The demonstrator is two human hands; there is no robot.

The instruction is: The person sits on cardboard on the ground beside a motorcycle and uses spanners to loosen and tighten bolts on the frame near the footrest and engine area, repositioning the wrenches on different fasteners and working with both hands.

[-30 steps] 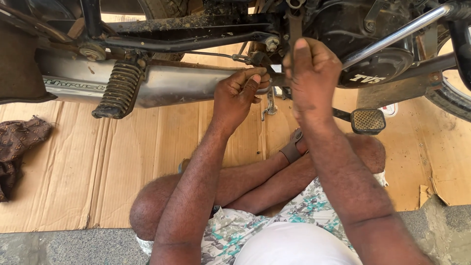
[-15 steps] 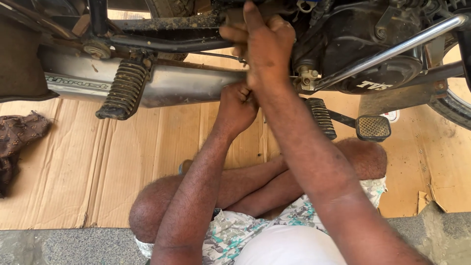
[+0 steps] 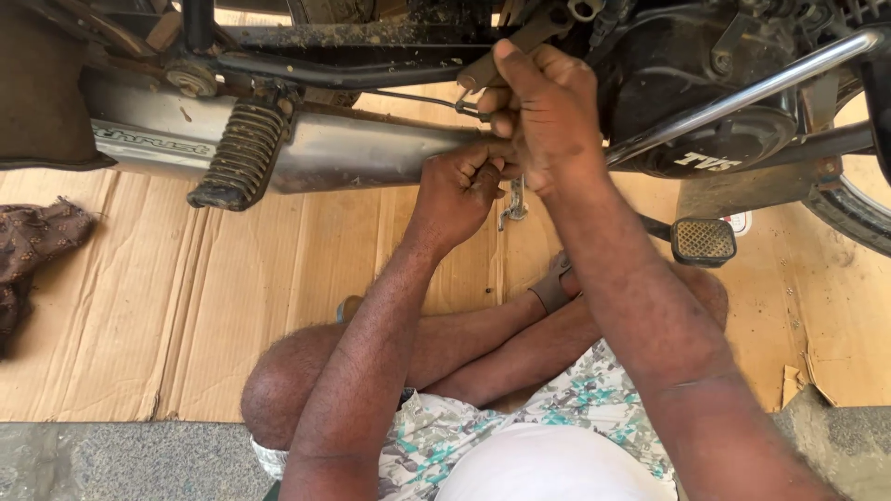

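Note:
I sit on cardboard under a motorcycle. My right hand (image 3: 548, 116) is raised to the frame beside the dark engine case (image 3: 705, 102), fingers curled around the end of a thin brake rod (image 3: 418, 96), just below a brown lever (image 3: 497, 57). My left hand (image 3: 459, 190) is a closed fist pressed under the chrome silencer (image 3: 343, 153), touching my right thumb. A small metal tool (image 3: 512, 202) hangs between the two hands, seemingly from the left fist; the grip itself is hidden.
A ribbed rubber footpeg (image 3: 239, 153) juts down at left and a square foot pedal (image 3: 703, 241) sits at right. A chrome bar (image 3: 742, 93) crosses the engine. A brown rag (image 3: 37, 250) lies on the cardboard (image 3: 232, 306) at left. My bare legs are folded below.
My right hand rose from the engine's side up to the frame and shifted left, closing around the rod's end. My left fist stayed under the silencer with the hanging tool.

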